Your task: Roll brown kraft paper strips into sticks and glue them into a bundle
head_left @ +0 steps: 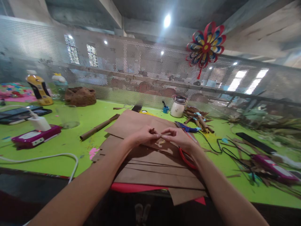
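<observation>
My left hand and my right hand meet over a stack of brown paper sheets on the green table. Both pinch a small strip of brown paper between the fingertips, just above the sheets. Red-handled scissors lie under my right wrist. A rolled brown paper tube rests left of the sheets. A red sheet peeks out beneath the stack at the near edge.
A blue glue gun and black cable lie right of the sheets. A white jar, paper rolls, a pink device with charger, phones, a yellow bottle and a mesh fence with a paper pinwheel surround the table.
</observation>
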Demonstrator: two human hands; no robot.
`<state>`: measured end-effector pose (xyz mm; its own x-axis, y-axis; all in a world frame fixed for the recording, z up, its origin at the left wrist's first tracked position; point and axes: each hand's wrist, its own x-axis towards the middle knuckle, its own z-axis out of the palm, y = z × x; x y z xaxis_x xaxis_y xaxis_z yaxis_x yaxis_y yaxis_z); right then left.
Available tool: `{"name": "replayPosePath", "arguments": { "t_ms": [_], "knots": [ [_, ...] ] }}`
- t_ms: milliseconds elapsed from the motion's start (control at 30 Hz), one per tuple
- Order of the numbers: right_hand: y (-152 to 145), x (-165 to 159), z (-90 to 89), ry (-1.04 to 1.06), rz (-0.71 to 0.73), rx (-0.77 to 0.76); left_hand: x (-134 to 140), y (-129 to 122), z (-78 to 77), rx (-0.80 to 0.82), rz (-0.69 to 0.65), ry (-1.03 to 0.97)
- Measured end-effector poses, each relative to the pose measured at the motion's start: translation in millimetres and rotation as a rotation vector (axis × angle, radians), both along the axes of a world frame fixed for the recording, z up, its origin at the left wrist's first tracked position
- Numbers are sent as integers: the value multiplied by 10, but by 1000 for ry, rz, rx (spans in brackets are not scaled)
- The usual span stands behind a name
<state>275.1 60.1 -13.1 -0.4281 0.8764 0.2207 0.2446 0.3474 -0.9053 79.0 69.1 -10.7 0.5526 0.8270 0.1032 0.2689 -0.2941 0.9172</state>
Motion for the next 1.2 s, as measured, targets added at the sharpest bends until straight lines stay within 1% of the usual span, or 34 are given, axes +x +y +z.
{"name": "replayPosePath", "arguments": {
  "t_ms": [67,200,400,500,733,833,933,1033,1200],
  "knots": [
    [13,-10,-33,-26,-39,16,7,-13,2,21,-3,2],
    [39,-6,-69,7,-57,15,27,-3,-12,58,5,9],
    [13,-14,-28,3,-67,2,45,106,-138,134,69,62],
    [-4,-21,-7,21,-83,-10,43,127,-172,165,90,73],
    [36,20,-8,55,-156,-20,46,104,-113,255,139,155],
    [77,50,-41,99,-153,-32,44,116,-128,286,153,173],
    [92,57,-57,155,-126,-77,40,131,-156,301,165,169],
    [71,40,-41,130,-116,-84,41,121,-152,289,163,159],
    [30,17,-11,62,-166,-63,49,82,-105,312,185,147]
  ]
}}
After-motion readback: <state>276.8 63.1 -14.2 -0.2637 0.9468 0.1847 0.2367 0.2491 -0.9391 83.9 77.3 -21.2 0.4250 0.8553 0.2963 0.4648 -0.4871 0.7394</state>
